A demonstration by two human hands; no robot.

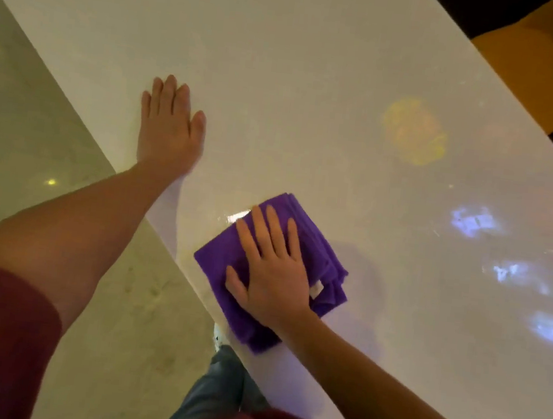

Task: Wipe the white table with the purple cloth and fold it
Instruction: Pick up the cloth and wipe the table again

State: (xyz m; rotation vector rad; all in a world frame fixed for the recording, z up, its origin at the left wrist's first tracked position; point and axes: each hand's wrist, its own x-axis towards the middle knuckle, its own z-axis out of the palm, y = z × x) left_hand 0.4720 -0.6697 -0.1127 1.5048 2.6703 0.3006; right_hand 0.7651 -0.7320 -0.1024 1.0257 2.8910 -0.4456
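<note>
The purple cloth (315, 248) lies bunched into a rough square near the front edge of the glossy white table (282, 89). My right hand (271, 270) presses flat on top of it, fingers spread and pointing away from me, covering its middle. A small white tag shows at the cloth's right side. My left hand (171, 125) rests flat on the bare table by its left edge, palm down, fingers together, holding nothing.
The table runs diagonally from lower right to upper left. Pale marble floor (17, 145) lies to the left below the edge. Orange and dark seating (543, 67) stands beyond the far edge at upper right. Coloured light reflections mark the table's right half.
</note>
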